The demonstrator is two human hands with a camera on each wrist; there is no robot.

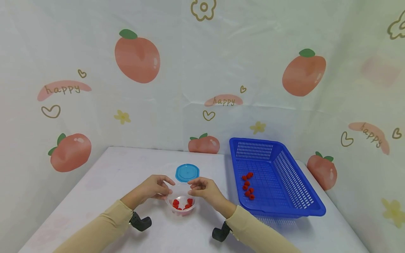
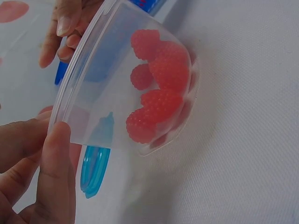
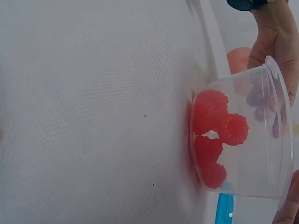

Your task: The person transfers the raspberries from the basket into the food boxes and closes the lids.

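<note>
A clear plastic tub (image 1: pixel 180 189) holding several red raspberries (image 2: pixel 170 70) sits on the white table, its open mouth facing up. My left hand (image 1: pixel 155 186) pinches the tub's rim between thumb and fingers, the thumb (image 2: pixel 56 144) on the outer side. Across the mouth is my right hand (image 1: pixel 205 189), its bent fingers close to the rim on the other side; the right wrist view catches only a bit of it at the lower right corner. Just beyond the tub lies a blue lid (image 1: pixel 187 173).
To the right stands a blue plastic basket (image 1: pixel 281 179) with perforated walls. Several loose raspberries (image 1: pixel 247 187) lie along its left side. A white patterned cloth (image 1: pixel 177 70) hangs behind the table.
</note>
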